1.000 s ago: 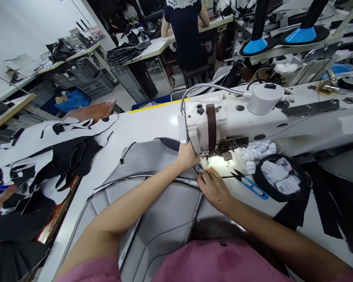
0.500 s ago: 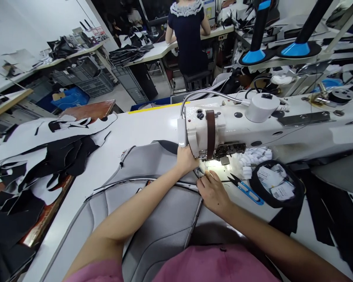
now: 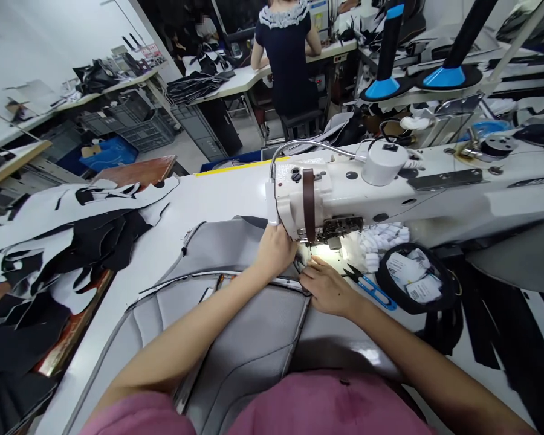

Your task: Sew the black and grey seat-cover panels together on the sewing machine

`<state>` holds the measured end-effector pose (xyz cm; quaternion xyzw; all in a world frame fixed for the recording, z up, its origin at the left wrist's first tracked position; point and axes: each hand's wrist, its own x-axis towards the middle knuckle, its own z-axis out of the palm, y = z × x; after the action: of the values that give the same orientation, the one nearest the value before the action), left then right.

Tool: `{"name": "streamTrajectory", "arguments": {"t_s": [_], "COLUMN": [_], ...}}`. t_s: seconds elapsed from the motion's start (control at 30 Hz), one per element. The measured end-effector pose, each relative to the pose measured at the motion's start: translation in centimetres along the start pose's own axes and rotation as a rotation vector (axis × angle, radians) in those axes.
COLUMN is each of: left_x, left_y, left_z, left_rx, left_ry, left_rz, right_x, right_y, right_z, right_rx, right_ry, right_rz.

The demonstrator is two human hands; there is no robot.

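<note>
A grey padded seat cover with dark piped seams spreads over the white table, its far edge under the head of a sewing machine. My left hand is closed on the cover just left of the needle area, its fingertips partly hidden behind the machine head. Close by on the right, my right hand pinches the cover's edge at the lit needle plate. The needle and presser foot are hard to make out. Blue thread snips lie right of my right hand.
A black round pouch with white labels sits beside the snips, near white rolled pieces. Black and white cut pieces pile up at left. Thread cones stand behind the machine. A co-worker sits at a far table.
The view has shifted slightly, so the machine appears further left. Both hands stay on the cover beside the needle, and the left hand's wrist has turned a little.
</note>
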<state>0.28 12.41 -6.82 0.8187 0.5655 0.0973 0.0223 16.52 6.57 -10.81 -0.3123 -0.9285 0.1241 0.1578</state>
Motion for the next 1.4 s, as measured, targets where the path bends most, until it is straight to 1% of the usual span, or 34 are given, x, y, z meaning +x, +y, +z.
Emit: {"name": "streamTrajectory", "arguments": {"t_s": [0.03,0.07,0.13,0.17,0.2,0.23,0.33,0.4,0.47,0.53,0.6,0.67,0.7,0.77,0.83,0.87,0.9,0.97,1.03,1.17,1.23,1.27,1.33,1.4], "left_x": [-1.4,-2.7,-4.7,-5.3,-5.6,-5.7,-5.1,-4.4,-3.8,-3.5,-3.5,-3.6,-3.7,-3.7,-3.7,-3.7,-3.7,-3.7,-3.8,-4.2,-4.3,-4.4,-4.4,-4.4], "left_y": [0.3,0.4,0.3,0.2,0.1,0.0,0.5,1.3,2.1,2.6,2.8,2.7,2.6,2.4,2.1,2.0,1.9,1.7,1.6,1.5,1.4,1.4,1.3,1.2], "left_z": [-0.6,-1.2,-1.9,-2.0,-2.1,-2.2,-2.2,-2.2,-2.1,-1.9,-1.6,-1.4,-1.3,-1.2,-1.1,-1.0,-0.9,-0.7,-0.5,-0.2,-0.1,-0.1,-0.1,0.0], "left_rx": [-0.068,-0.146,-0.267,-0.286,-0.271,-0.226,-0.01,0.115,0.194,0.222,0.209,0.185,0.178,0.17,0.145,0.124,0.103,0.077,0.085,0.111,0.108,0.1,0.074,0.045], "left_ry": [0.024,0.0,-0.121,-0.189,-0.242,-0.278,-0.357,-0.416,-0.463,-0.468,-0.434,-0.4,-0.393,-0.392,-0.392,-0.39,-0.385,-0.376,-0.373,-0.334,-0.3,-0.289,-0.281,-0.285], "left_rz": [0.014,0.077,0.254,0.336,0.389,0.41,0.398,0.379,0.353,0.308,0.268,0.25,0.244,0.228,0.227,0.236,0.248,0.28,0.307,0.36,0.364,0.36,0.346,0.341], "right_x": [-0.2,-0.3,-0.4,-0.3,-0.3,-0.3,-0.5,-0.8,-1.1,-1.3,-1.3,-1.3,-1.5,-2.2,-3.5,-4.2,-5.0,-6.3,-7.1,-7.5,-7.5,-7.6,-7.7,-7.7], "right_y": [0.1,0.3,0.3,0.3,0.2,0.1,-0.4,-0.7,-1.0,-1.4,-1.8,-2.0,-1.9,-1.3,-0.1,0.6,1.3,2.4,3.0,3.6,3.9,4.0,3.8,3.0], "right_z": [-0.2,-0.4,-0.7,-0.7,-0.6,-0.5,0.3,1.0,1.6,2.1,2.1,1.2,0.3,-2.0,-4.6,-5.8,-6.8,-7.9,-7.8,-6.5,-6.4,-6.6,-7.3,-7.8], "right_rx": [0.011,0.02,0.018,0.003,-0.022,-0.05,-0.096,-0.083,-0.054,-0.043,-0.055,-0.047,-0.033,-0.051,-0.176,-0.264,-0.344,-0.442,-0.493,-0.541,-0.507,-0.473,-0.363,-0.143], "right_ry": [-0.012,-0.019,-0.026,-0.028,-0.028,-0.025,0.022,0.053,0.077,0.107,0.121,0.083,0.053,0.006,-0.019,-0.035,-0.053,-0.096,-0.101,-0.015,0.06,0.124,0.315,0.517], "right_rz": [-0.035,-0.072,-0.136,-0.156,-0.162,-0.156,-0.085,-0.014,0.05,0.084,0.106,0.13,0.158,0.284,0.462,0.531,0.568,0.56,0.531,0.525,0.537,0.561,0.652,0.751]}}
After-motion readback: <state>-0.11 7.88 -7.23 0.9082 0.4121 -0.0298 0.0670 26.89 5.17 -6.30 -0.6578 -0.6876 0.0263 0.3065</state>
